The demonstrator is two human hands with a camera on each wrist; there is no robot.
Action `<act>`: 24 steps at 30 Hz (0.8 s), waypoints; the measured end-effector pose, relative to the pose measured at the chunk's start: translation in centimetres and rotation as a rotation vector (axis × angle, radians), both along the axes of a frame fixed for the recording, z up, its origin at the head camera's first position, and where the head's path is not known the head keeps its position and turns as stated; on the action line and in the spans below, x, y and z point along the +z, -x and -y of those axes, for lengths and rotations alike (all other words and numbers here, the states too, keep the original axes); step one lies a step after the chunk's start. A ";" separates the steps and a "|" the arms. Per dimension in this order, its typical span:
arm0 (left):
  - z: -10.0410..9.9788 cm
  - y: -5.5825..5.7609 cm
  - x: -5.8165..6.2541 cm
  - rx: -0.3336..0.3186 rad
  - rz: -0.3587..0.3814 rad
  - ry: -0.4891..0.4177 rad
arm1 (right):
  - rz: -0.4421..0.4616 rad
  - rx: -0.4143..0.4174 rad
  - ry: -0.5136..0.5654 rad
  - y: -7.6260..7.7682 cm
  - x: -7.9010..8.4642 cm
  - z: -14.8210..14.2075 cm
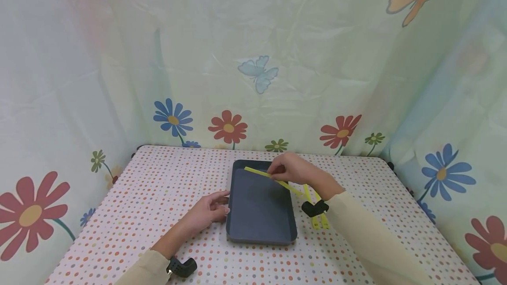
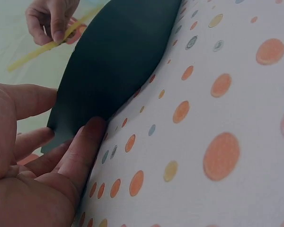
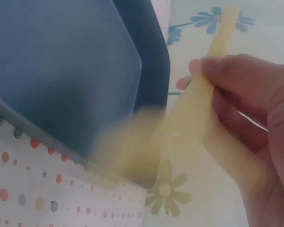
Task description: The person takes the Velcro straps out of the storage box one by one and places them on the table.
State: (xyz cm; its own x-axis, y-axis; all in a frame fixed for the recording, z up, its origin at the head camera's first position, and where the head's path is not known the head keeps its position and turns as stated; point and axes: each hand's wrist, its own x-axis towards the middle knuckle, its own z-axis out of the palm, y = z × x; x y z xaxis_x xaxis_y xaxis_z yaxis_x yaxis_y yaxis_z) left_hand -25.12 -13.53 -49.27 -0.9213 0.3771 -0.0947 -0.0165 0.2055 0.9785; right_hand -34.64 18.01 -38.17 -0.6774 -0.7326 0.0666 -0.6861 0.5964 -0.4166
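A dark grey rectangular tray (image 1: 259, 214) lies on the dotted tabletop. My left hand (image 1: 207, 209) is at its left side, thumb and fingertips touching the outer wall and rim; the left wrist view shows the thumb tip low on the wall (image 2: 118, 52). Between thumb and fingers, my right hand (image 1: 293, 168) pinches a narrow yellow strip (image 1: 256, 171) above the tray's far right corner. One end points left over the tray, the other slants down past the right rim. The right wrist view shows the strip (image 3: 189, 109) blurred.
More yellow strips (image 1: 315, 222) with small dark marks at their near ends lie right of the tray, partly hidden by the right wrist. A dotted cover (image 1: 178, 170) spreads over the table. Behind it hangs a curtain (image 1: 198, 56) with flowers and butterflies.
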 end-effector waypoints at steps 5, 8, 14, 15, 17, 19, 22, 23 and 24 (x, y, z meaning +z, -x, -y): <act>0.0 0.0 -0.1 0.001 -0.008 0.012 | -0.009 -0.014 0.085 -0.1 0.0 -0.8; 0.0 0.0 0.0 0.000 -0.009 0.014 | 0.017 -0.050 0.141 -0.2 -0.2 -1.3; 0.1 0.0 0.1 -0.003 -0.005 0.003 | 0.113 -0.159 0.259 -0.5 -1.2 -2.3; 0.1 0.0 0.0 -0.003 -0.005 0.002 | 0.130 -0.172 0.285 -0.6 -1.4 -2.5; 0.1 0.0 0.0 -0.004 -0.005 0.002 | 0.156 -0.203 0.330 -0.8 -1.8 -2.9; 0.1 0.0 -0.1 -0.003 -0.009 0.007 | 0.170 -0.220 0.365 -1.0 -2.1 -3.4; 0.1 0.1 -0.2 -0.002 -0.016 0.017 | 0.175 -0.242 0.399 -1.3 -2.6 -3.9; 0.1 0.1 -0.2 -0.003 -0.016 0.018 | 0.173 -0.249 0.407 -1.4 -2.7 -4.1; 0.1 0.1 -0.2 -0.003 -0.016 0.018 | 0.168 -0.263 0.413 -1.4 -2.8 -4.3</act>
State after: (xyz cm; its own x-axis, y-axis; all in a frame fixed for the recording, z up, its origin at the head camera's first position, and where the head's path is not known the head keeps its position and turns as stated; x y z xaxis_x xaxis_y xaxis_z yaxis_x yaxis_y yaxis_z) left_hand -25.22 -13.60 -49.47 -0.9217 0.3782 -0.0863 0.0003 0.2230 0.9748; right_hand -33.20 22.28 -40.99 -0.8611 -0.4720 0.1891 -0.4387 0.5018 -0.7455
